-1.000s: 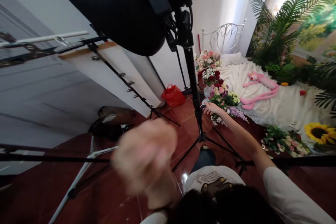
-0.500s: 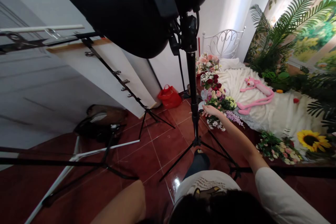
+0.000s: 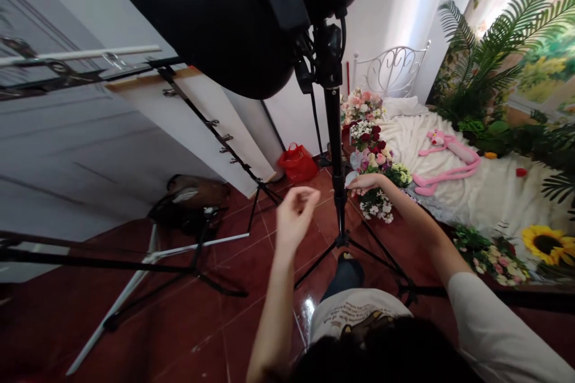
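A black studio light (image 3: 215, 18) tops a black light stand (image 3: 333, 131) in front of me. My right hand (image 3: 366, 182) reaches in from the right, its fingertips pinched at a small knob on the pole's side; the fingers partly hide the knob. Left of the pole, my left hand (image 3: 295, 215) is raised with nothing in it. Its fingers are curled, with a gap between them and the thumb, and it is apart from the pole.
The stand's legs (image 3: 317, 263) spread over red floor tiles. To the left are clip-bearing stands (image 3: 220, 134), a white pole (image 3: 202, 245) and a dark bag (image 3: 193, 197). A red bag (image 3: 297, 163) sits behind. Flowers (image 3: 371, 137) border the draped bed (image 3: 476, 203), where a pink plush toy (image 3: 453, 158) lies.
My left hand has come up from the lower left toward the pole. My right hand stays at the knob, its fingers slightly shifted. The view has swung slightly left.
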{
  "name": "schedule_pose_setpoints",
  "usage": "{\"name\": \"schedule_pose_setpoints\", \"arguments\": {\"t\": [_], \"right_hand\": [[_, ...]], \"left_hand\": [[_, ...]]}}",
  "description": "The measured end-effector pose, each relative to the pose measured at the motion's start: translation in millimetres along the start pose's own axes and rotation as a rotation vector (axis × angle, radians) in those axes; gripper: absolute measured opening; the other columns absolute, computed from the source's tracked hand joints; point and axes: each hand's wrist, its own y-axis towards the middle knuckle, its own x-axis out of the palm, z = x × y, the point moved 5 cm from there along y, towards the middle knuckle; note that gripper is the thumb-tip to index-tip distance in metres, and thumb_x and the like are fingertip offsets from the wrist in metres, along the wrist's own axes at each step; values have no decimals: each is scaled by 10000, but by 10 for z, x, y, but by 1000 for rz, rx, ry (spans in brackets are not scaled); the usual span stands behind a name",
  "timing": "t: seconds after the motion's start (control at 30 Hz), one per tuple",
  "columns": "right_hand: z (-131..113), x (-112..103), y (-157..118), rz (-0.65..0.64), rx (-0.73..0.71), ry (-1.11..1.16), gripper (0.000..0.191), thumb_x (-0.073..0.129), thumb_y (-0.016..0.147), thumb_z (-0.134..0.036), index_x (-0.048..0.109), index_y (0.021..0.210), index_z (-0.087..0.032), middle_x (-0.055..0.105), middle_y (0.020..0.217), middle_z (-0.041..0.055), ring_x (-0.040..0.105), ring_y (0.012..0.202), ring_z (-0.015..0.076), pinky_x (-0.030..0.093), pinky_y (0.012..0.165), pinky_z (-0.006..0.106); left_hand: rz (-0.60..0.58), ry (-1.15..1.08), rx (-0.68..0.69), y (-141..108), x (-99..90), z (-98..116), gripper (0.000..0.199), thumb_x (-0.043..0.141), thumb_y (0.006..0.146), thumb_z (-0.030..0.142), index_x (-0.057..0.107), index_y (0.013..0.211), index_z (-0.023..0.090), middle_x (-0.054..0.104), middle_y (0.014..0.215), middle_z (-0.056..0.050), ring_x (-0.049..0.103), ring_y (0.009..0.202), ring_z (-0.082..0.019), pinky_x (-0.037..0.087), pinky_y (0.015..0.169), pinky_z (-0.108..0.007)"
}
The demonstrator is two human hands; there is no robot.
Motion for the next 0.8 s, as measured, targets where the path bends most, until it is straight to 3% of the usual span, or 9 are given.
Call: {"name": "schedule_pose_setpoints", "arguments": {"t": [0.1, 0.17, 0.27, 0.37, 0.47, 0.6, 0.67, 0.73, 0.8], "right_hand": [[20, -45, 97, -126, 49, 122, 274, 748, 720, -359, 640, 773, -113, 649, 676, 10, 537, 537, 64, 453, 523, 159], [28, -80, 143, -180, 50, 148, 290, 792, 661, -313, 637, 805, -114, 637, 673, -6, 543, 553, 59, 452, 536, 152], [6, -147, 203, -197, 30, 101, 383, 839, 563, -271, 637, 850, -118, 630, 671, -26, 551, 568, 60, 445, 547, 154], [-82, -205, 266, -146, -46, -12, 446, 854, 478, -243, 631, 846, -128, 626, 660, -45, 551, 570, 74, 437, 557, 176], [-191, -182, 278, -31, -226, -221, 387, 833, 476, -196, 629, 800, -135, 649, 689, -35, 576, 616, 106, 449, 611, 208], [-224, -6, 67, 332, -515, -690, 153, 691, 670, -120, 629, 809, -129, 682, 833, 64, 620, 799, 185, 459, 753, 278], [-191, 100, -108, 497, -591, -838, 106, 580, 756, -93, 619, 849, -126, 672, 899, 113, 614, 898, 216, 448, 835, 327], [-188, 173, -271, 564, -635, -825, 172, 589, 768, -126, 601, 940, -128, 658, 982, 134, 599, 983, 241, 437, 898, 373], [-265, 204, -404, 590, -703, -647, 386, 704, 713, -233, 562, 1060, -138, 630, 1095, 136, 578, 1059, 260, 438, 938, 393]], "left_hand": [[-195, 4, -66, 38, 457, -308, 373, 628, 808, 442, 582, 1066, 176, 665, 1041, -78, 649, 954, -169, 528, 860, -327], [-265, 64, -45, 35, 743, -495, 394, 613, 823, 437, 561, 1119, 182, 654, 1111, -95, 636, 1023, -187, 504, 908, -341], [-276, 177, -26, 16, 983, -696, 393, 581, 845, 456, 550, 1128, 185, 672, 1053, -92, 650, 975, -207, 505, 859, -329], [-219, 283, -27, 3, 1011, -769, 381, 518, 884, 468, 547, 1142, 189, 686, 1003, -97, 665, 909, -222, 502, 786, -311], [-203, 377, -16, -6, 989, -761, 395, 497, 889, 489, 555, 1139, 188, 695, 958, -100, 673, 860, -233, 493, 734, -301], [-192, 436, -9, -9, 980, -742, 392, 471, 896, 504, 563, 1113, 191, 701, 922, -90, 678, 840, -234, 485, 713, -294], [-190, 447, -5, -5, 985, -751, 386, 469, 896, 508, 560, 1104, 196, 703, 920, -86, 679, 846, -234, 485, 710, -292], [-190, 452, 3, -1, 989, -772, 385, 478, 892, 505, 555, 1110, 197, 703, 923, -85, 680, 852, -235, 487, 711, -293], [-202, 452, 17, 2, 993, -795, 375, 483, 895, 484, 551, 1123, 194, 702, 934, -89, 680, 856, -236, 491, 718, -298]]}}
